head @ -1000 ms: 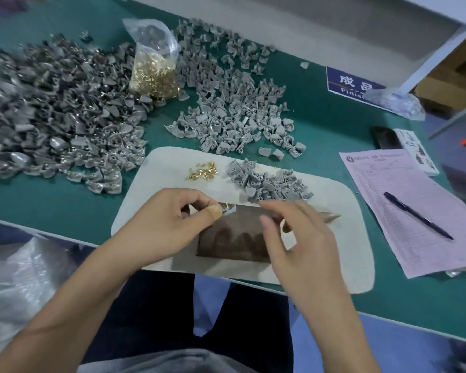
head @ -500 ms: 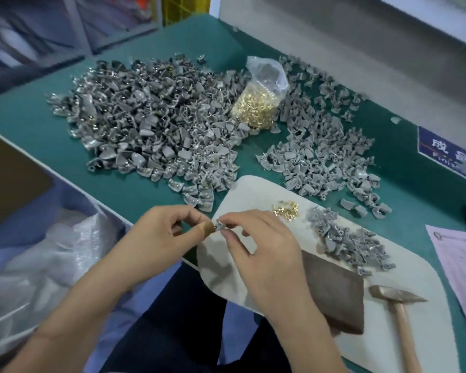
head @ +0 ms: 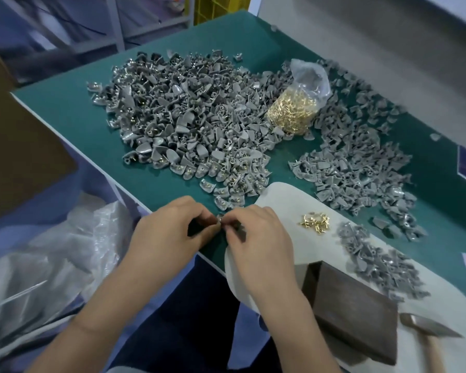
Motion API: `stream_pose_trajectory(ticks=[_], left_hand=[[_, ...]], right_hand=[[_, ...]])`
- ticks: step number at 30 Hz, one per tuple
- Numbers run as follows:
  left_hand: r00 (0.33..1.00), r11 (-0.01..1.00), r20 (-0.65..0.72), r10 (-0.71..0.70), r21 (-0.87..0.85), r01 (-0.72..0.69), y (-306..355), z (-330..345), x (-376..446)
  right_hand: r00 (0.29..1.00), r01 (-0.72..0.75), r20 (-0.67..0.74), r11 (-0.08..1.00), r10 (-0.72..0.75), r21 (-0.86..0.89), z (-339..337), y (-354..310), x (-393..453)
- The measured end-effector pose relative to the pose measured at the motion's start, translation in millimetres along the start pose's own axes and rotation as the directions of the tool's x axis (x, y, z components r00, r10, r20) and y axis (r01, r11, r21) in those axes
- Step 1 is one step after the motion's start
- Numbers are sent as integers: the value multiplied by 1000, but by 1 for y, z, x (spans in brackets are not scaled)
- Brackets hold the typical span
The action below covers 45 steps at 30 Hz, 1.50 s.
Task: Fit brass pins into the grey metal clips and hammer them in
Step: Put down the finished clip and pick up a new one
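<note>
My left hand and my right hand meet at the table's near edge, both pinching one small grey clip between their fingertips; most of it is hidden. Loose brass pins lie on the white mat, with a small heap of grey clips to their right. A dark metal block sits on the mat near me. The hammer lies at its right, partly cut off by the frame.
A large pile of clips with pins covers the green table at the left. A bag of brass pins stands behind. Another clip pile spreads right. Clear plastic sheeting lies below the table edge.
Both hands have carried the clip leftward off the dark block to the table's near-left edge. The camera has swung left, so the paper and pen have left the view.
</note>
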<state>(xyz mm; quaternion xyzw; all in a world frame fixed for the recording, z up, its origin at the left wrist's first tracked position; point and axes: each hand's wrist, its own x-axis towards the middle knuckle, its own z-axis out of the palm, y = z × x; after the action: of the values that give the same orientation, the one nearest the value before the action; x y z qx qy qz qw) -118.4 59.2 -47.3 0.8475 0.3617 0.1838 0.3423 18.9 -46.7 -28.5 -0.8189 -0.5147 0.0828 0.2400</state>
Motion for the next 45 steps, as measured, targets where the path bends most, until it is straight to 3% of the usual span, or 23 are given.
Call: stream_pose_trajectory(ticks=[5,10,18,20,24,28,32,37,39,42,45], left_hand=[[989,991,-127,77,121,-61,9,10,5],[966,981,-202,158,141,-131,29,20,10],[962,965,83,261,-26,-260,82,77,34],[966,970,98,238,26,-241,89,91,42],[984,979,103,148,127,-161,102,106,59],[976,944,132,173,259,-203,110,108,66],[967,901,188,171,368,-231,111,111,64],[964,902,219,152,367,-225,109,112,57],[965,946,228,129,262,-189,107,109,57],[952,973,269,149,130,-189,107,101,62],[947,976,282,157,105,-192,106,95,64]], right_hand=[[999,-33,-5,999,33,8,-2,0,5],[984,-68,-162,997,73,36,-29,18,-14],[896,-347,-297,938,330,-4,-79,80,-54],[863,-376,-340,924,375,63,-83,92,-66],[726,-350,-449,842,521,411,-87,104,-85],[640,-303,-461,754,614,583,-90,108,-96],[671,-256,-444,747,594,613,-91,110,-98],[687,-259,-442,762,577,594,-91,112,-103],[743,-329,-411,823,528,462,-90,113,-101],[877,-380,-298,924,377,51,-88,105,-92],[904,-384,-250,916,347,-115,-90,100,-88]])
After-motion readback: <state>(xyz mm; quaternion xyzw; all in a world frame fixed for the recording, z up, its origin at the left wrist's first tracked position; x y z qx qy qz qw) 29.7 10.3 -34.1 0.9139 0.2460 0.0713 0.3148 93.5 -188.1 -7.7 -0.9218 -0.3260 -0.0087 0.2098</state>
